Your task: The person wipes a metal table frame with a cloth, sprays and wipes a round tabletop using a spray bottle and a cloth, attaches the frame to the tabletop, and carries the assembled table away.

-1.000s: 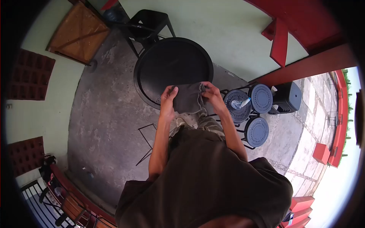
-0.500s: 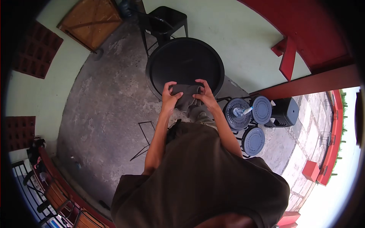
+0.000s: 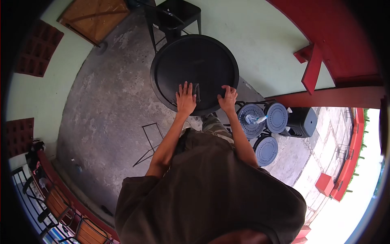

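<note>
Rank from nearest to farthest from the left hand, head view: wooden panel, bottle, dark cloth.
1. Dark cloth: at the left hand, on the round tabletop.
2. Bottle: right side, on a stool.
3. Wooden panel: upper left, by the wall.

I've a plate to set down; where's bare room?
The round black tabletop looks bare from the cloth to its far rim. Open floor lies between it, the pale wall and a thin metal frame. The left hand and right hand crowd the near side; a bottle occupies one grey stool, two others look bare.
</note>
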A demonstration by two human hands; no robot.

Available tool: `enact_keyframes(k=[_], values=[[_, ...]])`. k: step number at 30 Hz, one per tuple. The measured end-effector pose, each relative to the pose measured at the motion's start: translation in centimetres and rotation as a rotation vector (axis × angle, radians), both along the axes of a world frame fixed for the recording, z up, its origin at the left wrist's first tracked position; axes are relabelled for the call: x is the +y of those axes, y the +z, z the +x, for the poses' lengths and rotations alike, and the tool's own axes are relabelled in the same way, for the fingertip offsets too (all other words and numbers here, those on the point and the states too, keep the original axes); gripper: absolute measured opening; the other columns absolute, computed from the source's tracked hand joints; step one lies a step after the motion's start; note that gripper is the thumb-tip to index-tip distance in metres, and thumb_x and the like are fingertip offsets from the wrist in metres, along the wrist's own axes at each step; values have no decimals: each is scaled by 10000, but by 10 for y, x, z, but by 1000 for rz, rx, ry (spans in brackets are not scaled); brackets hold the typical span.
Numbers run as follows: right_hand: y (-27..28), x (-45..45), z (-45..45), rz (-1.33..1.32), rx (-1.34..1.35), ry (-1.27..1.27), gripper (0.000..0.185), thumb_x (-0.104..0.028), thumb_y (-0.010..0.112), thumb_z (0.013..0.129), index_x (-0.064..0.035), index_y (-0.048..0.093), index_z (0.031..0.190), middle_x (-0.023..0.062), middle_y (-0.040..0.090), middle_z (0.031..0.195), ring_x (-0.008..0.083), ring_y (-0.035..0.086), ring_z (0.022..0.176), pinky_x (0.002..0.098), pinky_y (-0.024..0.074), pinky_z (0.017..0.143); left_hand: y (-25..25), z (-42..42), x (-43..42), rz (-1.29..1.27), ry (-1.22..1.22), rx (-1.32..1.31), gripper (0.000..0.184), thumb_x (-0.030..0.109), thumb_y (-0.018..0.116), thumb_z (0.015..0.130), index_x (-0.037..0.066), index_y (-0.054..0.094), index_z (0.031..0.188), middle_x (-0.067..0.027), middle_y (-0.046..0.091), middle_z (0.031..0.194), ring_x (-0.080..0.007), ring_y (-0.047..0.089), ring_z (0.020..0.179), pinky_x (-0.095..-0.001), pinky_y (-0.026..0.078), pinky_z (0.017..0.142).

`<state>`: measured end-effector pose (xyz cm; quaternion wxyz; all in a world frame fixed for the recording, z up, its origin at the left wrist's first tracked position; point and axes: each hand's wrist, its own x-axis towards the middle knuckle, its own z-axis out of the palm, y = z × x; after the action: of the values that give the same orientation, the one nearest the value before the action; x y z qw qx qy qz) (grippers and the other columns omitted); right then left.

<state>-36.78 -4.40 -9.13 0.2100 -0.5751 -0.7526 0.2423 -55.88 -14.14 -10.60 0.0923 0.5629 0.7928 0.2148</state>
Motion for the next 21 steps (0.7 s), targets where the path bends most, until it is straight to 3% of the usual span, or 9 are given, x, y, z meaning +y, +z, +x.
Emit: enact_keyframes(k=[4,8,17,21], values=[[2,46,1,22,-64,-111,691,-150,771,693,-152,434,1296,207,345,1313,470,354,1230,604,409,914,-15,19,3,-102,43,60,670,401,506,967,96,293,1525,-144,160,1616,-445,129,1470,-694,204,1094],[0,104,5,-68,-70,-97,947,-174,822,657,-152,279,1433,254,223,1437,496,292,1301,637,370,965,-17,30,11,-223,120,40,757,488,462,971,119,175,1567,-130,44,1640,-427,0,1493,-717,119,1096],[3,169,-19,-181,-286,199,1271,-250,929,563,-175,125,1545,203,110,1580,428,144,1456,737,205,1062,-8,20,45,-272,311,59,699,478,441,979,148,229,1558,-95,115,1637,-400,72,1495,-689,130,1113],[7,173,-16,-253,-176,211,1252,-228,915,585,-160,119,1549,209,118,1578,420,152,1459,742,186,1067,-5,-5,56,-267,303,54,671,450,455,977,180,245,1555,-62,146,1634,-384,103,1494,-669,138,1126]])
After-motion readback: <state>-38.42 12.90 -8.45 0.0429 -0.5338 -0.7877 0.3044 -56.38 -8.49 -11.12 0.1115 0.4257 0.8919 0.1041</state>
